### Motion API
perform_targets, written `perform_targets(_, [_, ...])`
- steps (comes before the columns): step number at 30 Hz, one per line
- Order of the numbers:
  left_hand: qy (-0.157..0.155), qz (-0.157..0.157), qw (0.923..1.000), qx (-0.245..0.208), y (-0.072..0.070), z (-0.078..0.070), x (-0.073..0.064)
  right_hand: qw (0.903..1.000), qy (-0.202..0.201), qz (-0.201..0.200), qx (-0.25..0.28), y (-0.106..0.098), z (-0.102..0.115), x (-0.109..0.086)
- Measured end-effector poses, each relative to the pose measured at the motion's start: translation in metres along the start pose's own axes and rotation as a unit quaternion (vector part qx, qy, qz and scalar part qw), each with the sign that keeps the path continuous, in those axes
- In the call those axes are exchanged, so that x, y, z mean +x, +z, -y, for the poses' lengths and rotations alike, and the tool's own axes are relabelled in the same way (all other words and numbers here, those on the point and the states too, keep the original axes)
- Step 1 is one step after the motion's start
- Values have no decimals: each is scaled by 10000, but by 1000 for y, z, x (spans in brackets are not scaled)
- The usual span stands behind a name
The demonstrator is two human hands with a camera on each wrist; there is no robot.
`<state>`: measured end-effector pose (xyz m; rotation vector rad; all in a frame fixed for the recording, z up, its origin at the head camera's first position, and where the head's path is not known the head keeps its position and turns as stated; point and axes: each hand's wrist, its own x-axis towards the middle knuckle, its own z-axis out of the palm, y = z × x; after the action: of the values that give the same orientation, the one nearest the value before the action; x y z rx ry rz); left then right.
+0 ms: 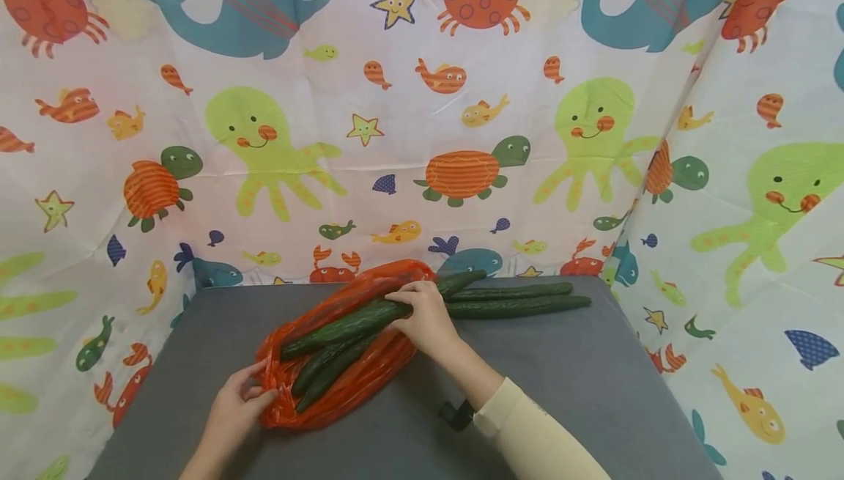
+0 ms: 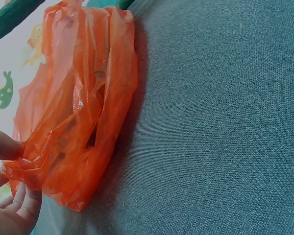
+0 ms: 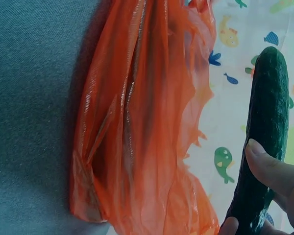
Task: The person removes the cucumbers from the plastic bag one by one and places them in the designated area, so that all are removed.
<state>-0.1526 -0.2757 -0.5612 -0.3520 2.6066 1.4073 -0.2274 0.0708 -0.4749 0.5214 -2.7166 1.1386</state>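
Note:
My right hand (image 1: 425, 319) grips a long dark green cucumber (image 1: 346, 327) that lies slantwise over the opening of an orange-red plastic bag (image 1: 379, 377). In the right wrist view the thumb and fingers wrap around this cucumber (image 3: 270, 107). Two more cucumbers (image 1: 339, 366) lie in the bag just below it. With thumb and fingers, my left hand (image 1: 240, 403) pinches the gathered near-left edge of the bag; the left wrist view shows the crumpled plastic (image 2: 32, 169) between them.
Two long cucumbers (image 1: 521, 308) lie side by side on the grey cloth-covered table (image 1: 567, 385), right of the bag. A black device (image 1: 456, 415) shows beneath the right wrist. Sea-animal curtains (image 1: 395, 84) enclose the table at the back and sides.

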Motion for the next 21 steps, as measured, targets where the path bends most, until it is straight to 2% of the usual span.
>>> perform_targets(8, [-134,90,9998,-72,1,-3,2,9993,79,-362,43,-10,-11,-2])
perform_targets(21, [-116,68,9999,-71,2,-5,1,9972,203,-714,51,-26,-36,-10])
